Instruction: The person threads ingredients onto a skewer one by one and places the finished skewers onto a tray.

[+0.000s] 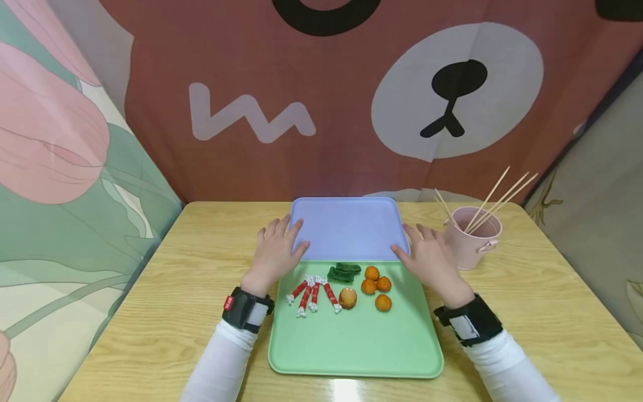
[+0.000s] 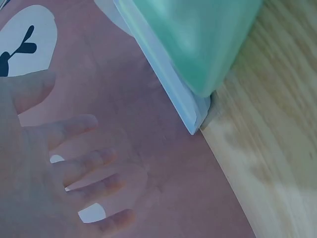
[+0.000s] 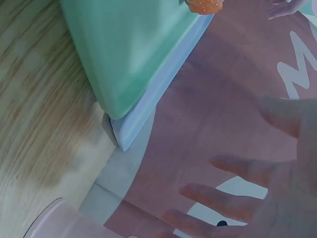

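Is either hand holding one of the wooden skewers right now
No, the wooden skewers stand in the pink cup, untouched by either hand.

A light wooden desk with rounded corners and visible grain point(image 1: 552, 312) is seen from above in the head view. A bright patch of light is reflected on its near edge. Behind the desk, a reddish-brown fabric backdrop point(image 1: 351, 111) is hung, printed with a pale grey circle bearing a black animal nose and mouth point(image 1: 454, 92) and a pale zigzag mark point(image 1: 251, 117). On the left, a fabric panel printed with pink tulips and green leaves point(image 1: 65, 184) is stretched. On the right, a grey cloth panel point(image 1: 598, 206) is seen.
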The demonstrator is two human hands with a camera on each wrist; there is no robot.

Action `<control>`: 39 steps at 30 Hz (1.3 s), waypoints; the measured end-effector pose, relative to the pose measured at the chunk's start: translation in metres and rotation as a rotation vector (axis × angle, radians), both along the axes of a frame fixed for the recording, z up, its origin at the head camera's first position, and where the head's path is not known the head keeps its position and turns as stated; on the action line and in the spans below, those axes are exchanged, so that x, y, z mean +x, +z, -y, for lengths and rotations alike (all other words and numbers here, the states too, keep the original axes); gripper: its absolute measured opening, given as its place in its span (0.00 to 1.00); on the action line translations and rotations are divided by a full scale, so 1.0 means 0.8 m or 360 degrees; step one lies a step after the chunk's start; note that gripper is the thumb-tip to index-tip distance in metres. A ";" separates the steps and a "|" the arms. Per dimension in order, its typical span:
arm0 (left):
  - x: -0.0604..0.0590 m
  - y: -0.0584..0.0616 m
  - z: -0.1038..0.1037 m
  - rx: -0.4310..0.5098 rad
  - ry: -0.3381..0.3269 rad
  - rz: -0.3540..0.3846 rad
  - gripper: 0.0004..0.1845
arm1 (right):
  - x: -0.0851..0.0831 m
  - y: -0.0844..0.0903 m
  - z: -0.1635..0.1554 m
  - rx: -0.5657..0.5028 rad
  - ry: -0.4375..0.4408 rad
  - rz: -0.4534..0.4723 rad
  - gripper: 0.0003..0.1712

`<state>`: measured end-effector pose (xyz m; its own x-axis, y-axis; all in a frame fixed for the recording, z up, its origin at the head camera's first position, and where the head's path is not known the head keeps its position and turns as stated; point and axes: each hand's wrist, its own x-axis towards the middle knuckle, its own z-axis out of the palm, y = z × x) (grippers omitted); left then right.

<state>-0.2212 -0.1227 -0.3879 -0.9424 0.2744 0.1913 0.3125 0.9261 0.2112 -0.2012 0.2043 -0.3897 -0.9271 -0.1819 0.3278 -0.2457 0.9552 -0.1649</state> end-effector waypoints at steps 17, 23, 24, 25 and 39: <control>-0.007 -0.005 0.013 0.0138 -0.0052 -0.0454 0.14 | -0.004 0.003 -0.015 -0.0435 0.0011 -0.0737 0.13; -0.006 -0.006 0.025 0.0197 -0.0072 -0.0537 0.09 | -0.005 0.012 -0.024 -0.0497 -0.0184 -0.0823 0.15; -0.006 -0.006 0.027 0.0199 -0.0071 -0.0553 0.09 | -0.005 0.014 -0.026 -0.0509 -0.0200 -0.0826 0.16; -0.005 -0.007 0.029 0.0197 -0.0070 -0.0570 0.09 | -0.005 0.016 -0.027 -0.0518 -0.0210 -0.0832 0.16; 0.002 -0.018 0.061 0.0145 -0.0021 -0.0619 0.10 | -0.007 0.019 -0.046 -0.0621 -0.0260 -0.0843 0.16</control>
